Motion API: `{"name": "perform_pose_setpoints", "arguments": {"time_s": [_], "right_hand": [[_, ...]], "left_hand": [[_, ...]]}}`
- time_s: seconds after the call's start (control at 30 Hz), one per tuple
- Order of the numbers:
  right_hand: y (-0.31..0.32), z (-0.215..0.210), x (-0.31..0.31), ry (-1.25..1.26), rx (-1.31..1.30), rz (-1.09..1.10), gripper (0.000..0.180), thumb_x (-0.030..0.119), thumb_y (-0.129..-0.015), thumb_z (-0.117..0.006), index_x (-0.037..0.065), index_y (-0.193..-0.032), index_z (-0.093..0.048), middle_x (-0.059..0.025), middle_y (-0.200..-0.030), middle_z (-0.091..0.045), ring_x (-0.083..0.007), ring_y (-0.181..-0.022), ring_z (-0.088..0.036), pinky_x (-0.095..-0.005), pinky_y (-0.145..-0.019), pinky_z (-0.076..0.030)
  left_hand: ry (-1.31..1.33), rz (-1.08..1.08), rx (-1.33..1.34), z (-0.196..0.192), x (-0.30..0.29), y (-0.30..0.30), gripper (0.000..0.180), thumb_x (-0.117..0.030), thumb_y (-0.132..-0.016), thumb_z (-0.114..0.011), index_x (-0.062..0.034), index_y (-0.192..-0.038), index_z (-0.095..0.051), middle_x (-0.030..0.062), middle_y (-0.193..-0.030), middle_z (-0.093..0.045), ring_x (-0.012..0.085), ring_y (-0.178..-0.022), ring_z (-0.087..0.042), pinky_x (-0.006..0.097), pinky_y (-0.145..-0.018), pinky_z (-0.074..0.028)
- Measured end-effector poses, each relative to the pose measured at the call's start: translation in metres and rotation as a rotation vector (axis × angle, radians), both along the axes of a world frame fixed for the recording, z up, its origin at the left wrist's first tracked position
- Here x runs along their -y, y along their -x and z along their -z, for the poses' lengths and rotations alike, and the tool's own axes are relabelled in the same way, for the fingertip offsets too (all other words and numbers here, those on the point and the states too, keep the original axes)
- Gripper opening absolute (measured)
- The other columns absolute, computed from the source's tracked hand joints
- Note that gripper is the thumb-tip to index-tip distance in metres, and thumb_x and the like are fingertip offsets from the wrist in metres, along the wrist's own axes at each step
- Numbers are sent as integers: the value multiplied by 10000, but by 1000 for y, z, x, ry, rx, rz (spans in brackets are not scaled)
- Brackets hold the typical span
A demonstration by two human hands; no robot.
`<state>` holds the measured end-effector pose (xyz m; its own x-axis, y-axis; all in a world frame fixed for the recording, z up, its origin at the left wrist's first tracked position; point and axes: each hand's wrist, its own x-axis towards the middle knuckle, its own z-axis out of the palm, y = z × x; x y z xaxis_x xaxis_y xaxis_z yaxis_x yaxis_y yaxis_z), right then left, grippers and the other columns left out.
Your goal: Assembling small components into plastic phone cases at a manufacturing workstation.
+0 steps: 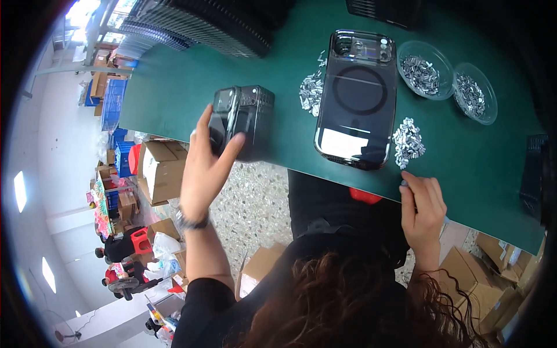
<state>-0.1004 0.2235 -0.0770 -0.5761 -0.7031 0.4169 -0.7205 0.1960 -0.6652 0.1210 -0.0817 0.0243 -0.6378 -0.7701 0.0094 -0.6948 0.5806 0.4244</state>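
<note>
My left hand (206,174), with a watch on its wrist, has its thumb and fingers round a dark see-through phone case (222,124) at the left of a stack of like cases (255,124). The stack stands at the table's near edge. In the middle lies a large stack of phone cases (355,124), its top one showing a dark ring and a camera cutout. My right hand (423,209) is closed in a pinch at the table edge, just below a pile of small silver metal pieces (408,142). A tiny greyish thing shows at its fingertips, too small to name.
Another silver pile (311,93) lies left of the middle stack. Two clear round dishes (444,93) (492,110) of silver pieces stand right. Long rows of black trays (203,29) line the green table's (174,81) far side. Cardboard boxes (164,171) stand on the floor; people (122,249) sit far left.
</note>
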Motion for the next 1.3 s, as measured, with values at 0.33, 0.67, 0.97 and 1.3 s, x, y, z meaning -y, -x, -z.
{"name": "perform_pose_setpoints", "arguments": {"time_s": [0.33,0.67,0.97,1.3], "right_hand": [[14,9,-26,-55,41,162,127,2,-945,-706,-33,-1067,-703,-143,-915,-687,-317,-814,-643,-409,-712,-519],[101,-51,41,-13,-97,75,186,98,-930,-692,3,-1087,-727,-159,-992,-690,-359,-956,-666,-461,-819,-531],[165,-42,135,-756,-166,7,275,71,-868,-685,35,-1127,-772,-205,-1115,-755,-394,-1095,-696,-512,-989,-539],[173,-36,133,-719,-104,-5,275,109,-880,-701,26,-1135,-764,-238,-1058,-754,-411,-1067,-708,-513,-964,-547]], "left_hand": [[175,-70,422,32,-2,24,1027,-574,-898,-736,-142,-1681,-233,285,-1266,-612,480,-1056,-700,532,-838,-587],[321,169,-60,-23,-24,50,876,-361,-938,-791,-111,-1651,-348,277,-1489,-552,446,-1250,-644,482,-959,-575],[436,539,181,-63,-87,179,1017,-602,-852,-788,-203,-1665,-324,310,-1383,-620,354,-758,-747,468,-818,-610],[-592,355,-803,-69,-25,113,933,-253,-869,-672,-134,-1691,-247,311,-1576,-447,359,-1103,-709,409,-839,-631]]}}
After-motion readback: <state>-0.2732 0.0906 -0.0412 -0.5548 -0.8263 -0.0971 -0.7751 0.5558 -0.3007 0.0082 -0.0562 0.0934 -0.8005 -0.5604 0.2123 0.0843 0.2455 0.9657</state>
